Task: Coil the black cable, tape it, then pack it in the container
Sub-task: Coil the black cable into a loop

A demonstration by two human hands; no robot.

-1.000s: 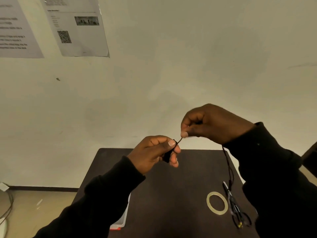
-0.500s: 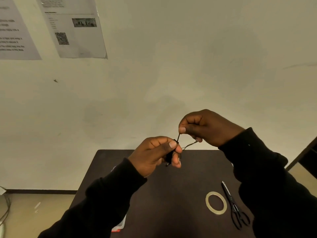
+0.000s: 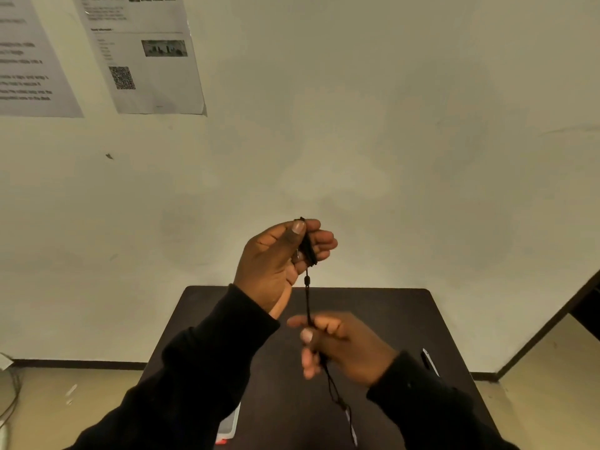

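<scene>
My left hand (image 3: 279, 258) is raised above the dark table (image 3: 406, 319), pinching a small bundle of the thin black cable (image 3: 307, 297) between thumb and fingers. The cable runs straight down from it to my right hand (image 3: 344, 345), which grips the strand lower, just over the table. Below my right hand the loose end of the cable hangs down toward the table's near edge. A white container (image 3: 229, 427) shows partly under my left sleeve at the table's left edge. The tape roll is hidden.
A scissors tip (image 3: 430, 362) pokes out beside my right sleeve on the table's right side. A pale wall with two printed sheets (image 3: 146, 53) stands behind the table. Cables lie on the floor at far left (image 3: 9, 394). A dark furniture edge (image 3: 584, 306) stands at right.
My left hand rose with the cable bundle. My right hand dropped from above it to below it, drawing the strand taut downward. The tape roll went out of sight behind my right arm.
</scene>
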